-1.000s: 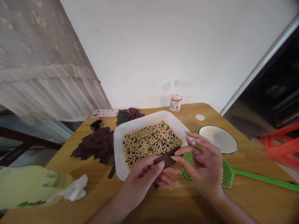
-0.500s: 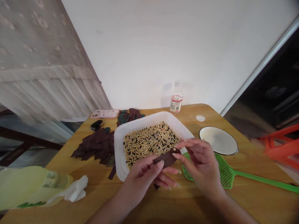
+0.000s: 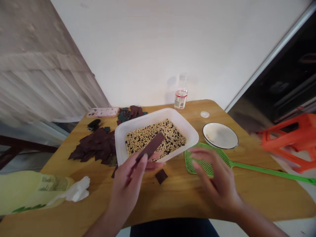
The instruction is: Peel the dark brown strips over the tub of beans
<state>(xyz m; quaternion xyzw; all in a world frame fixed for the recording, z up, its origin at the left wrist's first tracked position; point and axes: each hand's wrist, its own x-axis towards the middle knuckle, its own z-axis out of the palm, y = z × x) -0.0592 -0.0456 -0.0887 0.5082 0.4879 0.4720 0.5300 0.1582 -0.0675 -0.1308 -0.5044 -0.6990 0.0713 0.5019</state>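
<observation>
My left hand (image 3: 126, 184) is closed on a dark brown strip (image 3: 152, 144), which tilts up over the near edge of a white plastic tub (image 3: 119, 141). Small round beads or seeds (image 3: 170, 130), mostly cream with black ones among them, cover the tub's bottom. Slightly blurred, my right hand (image 3: 219, 184) hangs above the near side of a green fly swatter (image 3: 197, 164); its fingers are apart and I see nothing in them. One dark brown square piece (image 3: 161, 176) lies on the table between my hands. Left of the tub is a pile of similar brown pieces (image 3: 95, 144).
A white dark-rimmed dish (image 3: 222, 135), a white cap (image 3: 204, 114) and a clear bottle (image 3: 181, 97) stand beyond the swatter. Back left are a pink phone (image 3: 103, 112), a black key fob (image 3: 93, 125) and green-brown scraps (image 3: 130, 113). A yellow bottle (image 3: 27, 189) with white tissue (image 3: 79, 190) lies front left.
My right hand has left the strip, moving right and down. My left hand has drawn back leftward with the strip, now turned more upright. The brown square on the table has come into full view.
</observation>
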